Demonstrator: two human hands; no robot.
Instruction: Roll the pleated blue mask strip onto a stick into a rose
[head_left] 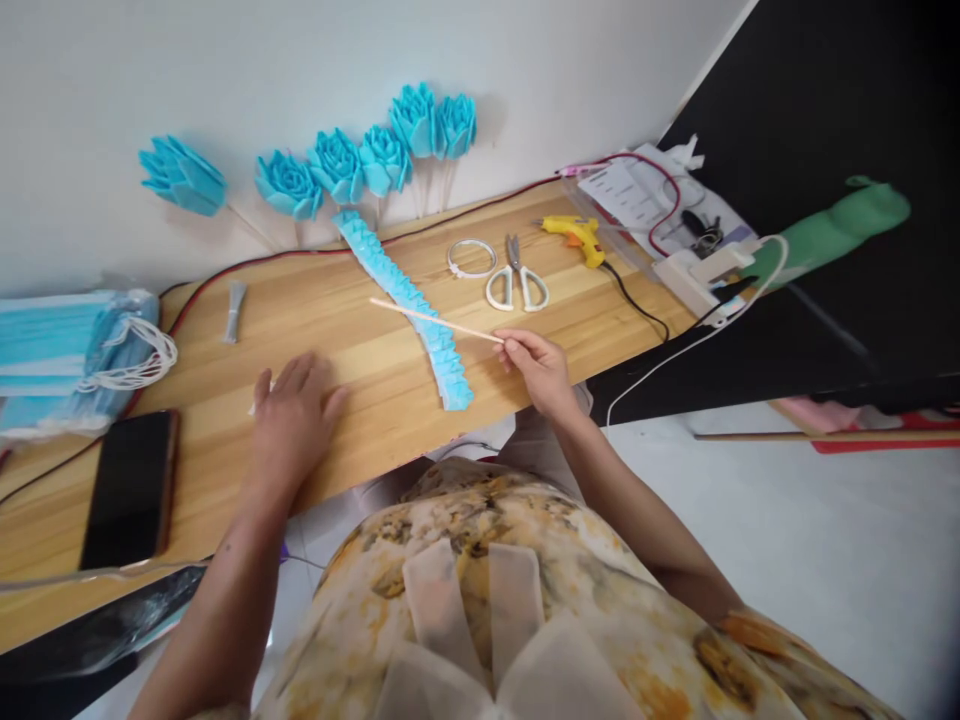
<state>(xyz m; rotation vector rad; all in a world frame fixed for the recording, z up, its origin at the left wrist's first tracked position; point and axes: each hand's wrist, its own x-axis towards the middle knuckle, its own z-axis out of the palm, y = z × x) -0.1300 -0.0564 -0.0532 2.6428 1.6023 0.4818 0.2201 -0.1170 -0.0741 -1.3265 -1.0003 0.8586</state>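
My right hand (538, 370) pinches one end of a thin wooden stick (435, 319). The stick's far part crosses over a long pleated blue strip (405, 292), which runs aslant across the wooden table (360, 350). My left hand (292, 415) rests palm down on the tabletop with its fingers stretched out. Beside its fingertips a small white piece (259, 390) shows, mostly hidden by the hand. Scissors (517, 278) with white handles lie beyond the strip, next to a white ring-shaped coil (472, 258).
Several blue flowers on sticks (337, 165) lean against the wall. A yellow glue gun (576, 238) and a white power strip (697, 280) are at right. Leftward lie a phone (129, 490), a stack of blue face masks (52, 345) and white ties (234, 312). Cables cross the table.
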